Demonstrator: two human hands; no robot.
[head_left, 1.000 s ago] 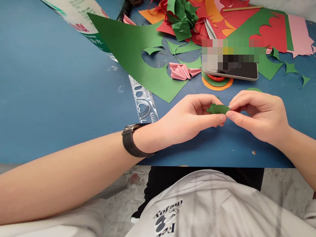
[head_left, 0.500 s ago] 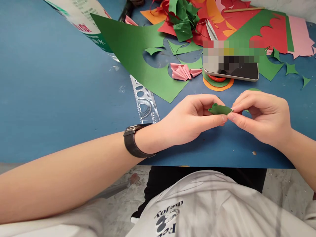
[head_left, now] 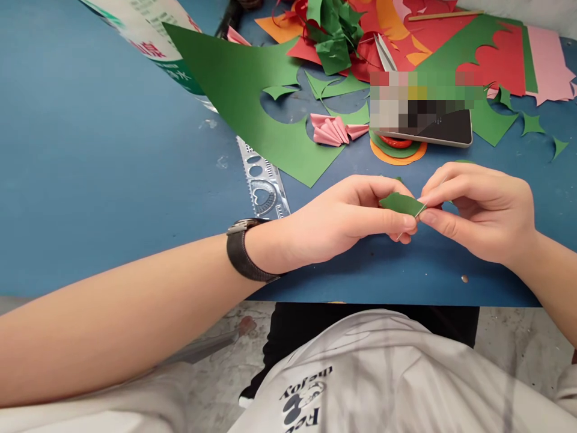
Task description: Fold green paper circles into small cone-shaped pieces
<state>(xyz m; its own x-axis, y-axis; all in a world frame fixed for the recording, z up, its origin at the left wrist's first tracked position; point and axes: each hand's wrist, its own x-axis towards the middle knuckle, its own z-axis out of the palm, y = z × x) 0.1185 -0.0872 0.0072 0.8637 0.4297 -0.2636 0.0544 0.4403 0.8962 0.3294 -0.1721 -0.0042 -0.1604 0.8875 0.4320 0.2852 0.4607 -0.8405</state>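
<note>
Between thumb and fingers, my left hand (head_left: 360, 213) pinches a small green paper piece (head_left: 400, 203), curved and with a jagged upper edge. My right hand (head_left: 480, 210) has its thumb and index finger closed at the right end of that same paper. A thin pale line (head_left: 420, 210), an edge or a fine stick, crosses there and shows again below my left thumb; I cannot tell which it is. Just beyond my fingers lie stacked green and orange paper discs (head_left: 399, 157) with red scissor handles (head_left: 396, 142), partly under a phone (head_left: 444, 133).
A large green sheet with cut-outs (head_left: 243, 78) lies beyond my left hand, over a clear stencil ruler (head_left: 264, 189). Rolled pink paper pieces (head_left: 331, 130) sit near its right edge. Crumpled green paper (head_left: 336, 39), red sheets and scissor blades (head_left: 385, 54) are at the back.
The green paper has turned so its flatter face shows, and the pale line is now visible. My fingertips have shifted slightly; both hands still pinch the piece.
</note>
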